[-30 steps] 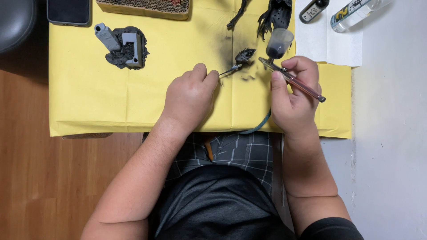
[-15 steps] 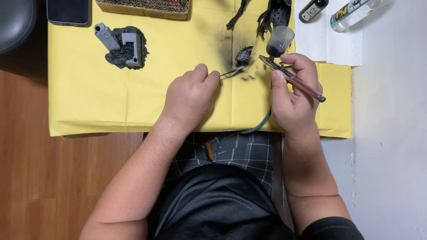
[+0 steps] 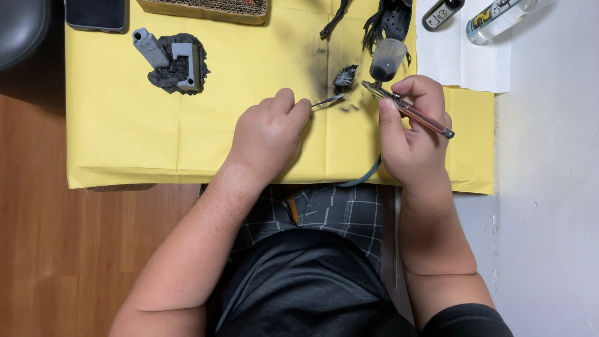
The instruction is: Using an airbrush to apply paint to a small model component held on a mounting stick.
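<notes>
My left hand (image 3: pixel 269 132) pinches a thin metal clip stick (image 3: pixel 327 100) whose far end holds a small dark spiky model part (image 3: pixel 344 77) just above the yellow paper (image 3: pixel 156 143). My right hand (image 3: pixel 412 134) grips an airbrush (image 3: pixel 409 109) with a pinkish barrel and a clear cup of black paint (image 3: pixel 386 60) on top. Its nozzle points left at the small part, a short gap away. A teal hose (image 3: pixel 365 178) runs from below my right hand over the paper's near edge.
A grey model piece on a dark base (image 3: pixel 175 60) lies at the paper's far left. Black painted parts (image 3: pixel 390 19) and a cardboard box edge (image 3: pixel 206 7) sit at the back. A phone (image 3: pixel 97 14), two bottles (image 3: pixel 499 15) on white paper, wood floor left.
The small dark part on the clip has shifted slightly up and away from me, turning a little. Both hands stay almost in place.
</notes>
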